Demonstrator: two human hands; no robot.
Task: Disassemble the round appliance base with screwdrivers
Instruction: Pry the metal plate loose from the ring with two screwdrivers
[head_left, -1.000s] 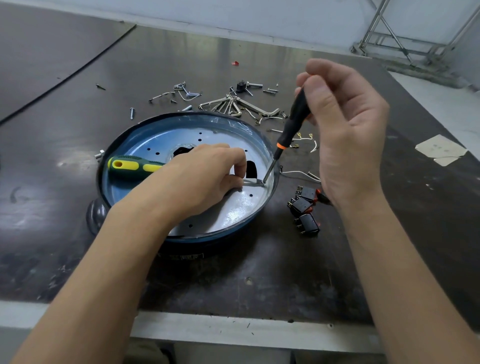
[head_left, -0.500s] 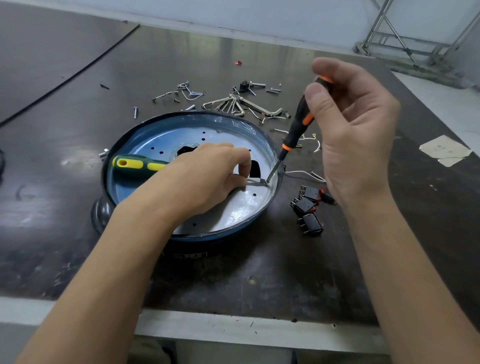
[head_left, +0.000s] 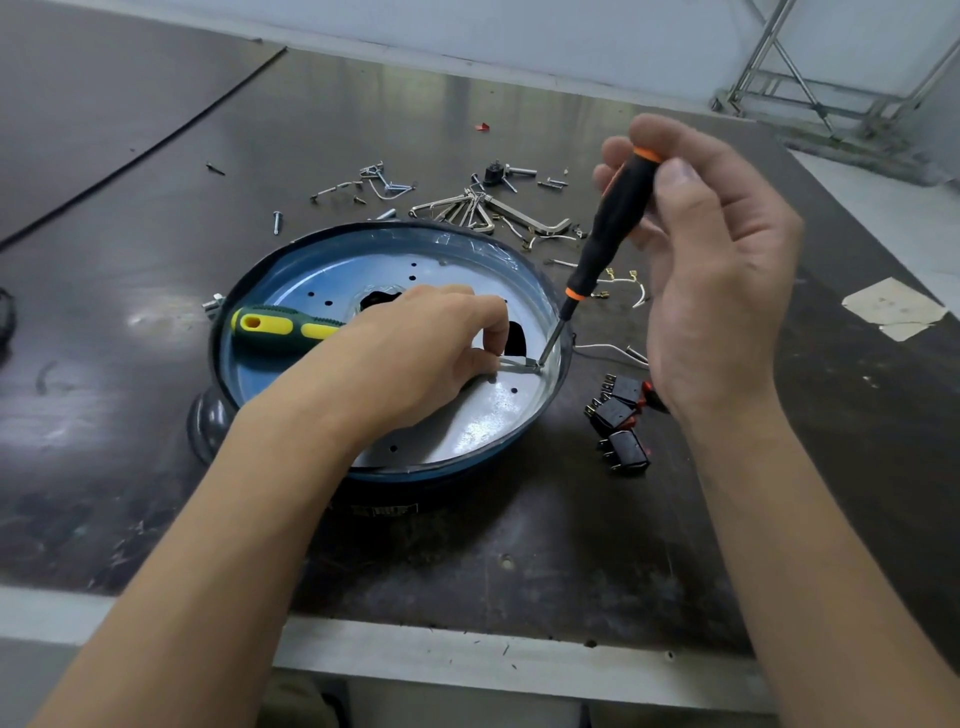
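- Near the front edge of the dark table (head_left: 519, 561): round base (head_left: 457, 457), open side up, with a front label too small to read.
- Inside the base: green-and-yellow screwdriver (head_left: 280, 325) lying flat, with its shaft hidden under the left hand (head_left: 415, 358).
- Left hand curled, thumb and forefinger pinching a small metal strip (head_left: 519, 364) by the base's right inner wall. Other fingers tucked under, out of sight.
- Just right of the base: black switches (head_left: 621, 421) in a cluster, the farthest one partly behind the right wrist.
- Right hand (head_left: 722, 291) raised above them, thumb and fingertips lightly pinching the top of the black-and-orange screwdriver (head_left: 608, 228), remaining fingers loosely spread. Tip set at the strip's free end; cannot tell whether it sits on a screw.
- Compared with a second ago: tip at the same spot and left pinch unchanged. Right fingers sit higher on the handle, with the orange cap now showing.
- Farther back: hex keys (head_left: 488, 208) among loose screws and wires, many too small to make out.
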